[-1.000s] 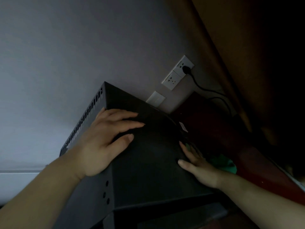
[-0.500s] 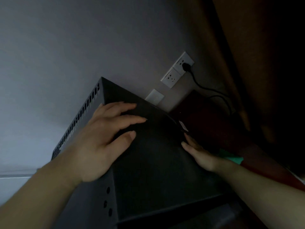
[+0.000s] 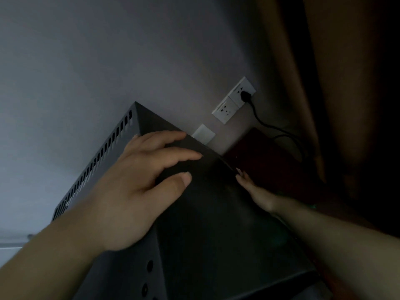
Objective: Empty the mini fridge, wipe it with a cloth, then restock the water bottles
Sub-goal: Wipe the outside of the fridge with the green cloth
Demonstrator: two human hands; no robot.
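A black mini fridge [image 3: 216, 230] is seen from above in dim light, with vent slots along its left side. My left hand [image 3: 138, 191] lies flat on its top, fingers spread and straight. My right hand [image 3: 257, 192] reaches along the fridge's upper right edge with straight fingers against the side. Only a sliver of green cloth [image 3: 313, 206] shows, below my right wrist; whether the hand is touching it is hidden. No water bottles are in view.
A grey wall stands behind the fridge, with a white double socket [image 3: 231, 102] and a black plug [image 3: 245, 96] whose cable runs down to the right. Dark reddish wooden furniture [image 3: 266, 161] sits close beside the fridge. A brown curtain [image 3: 324, 83] hangs at the right.
My right hand has slid farther back along the fridge's right edge toward the wall, and the green cloth has nearly gone from sight. My left hand stays flat on top.
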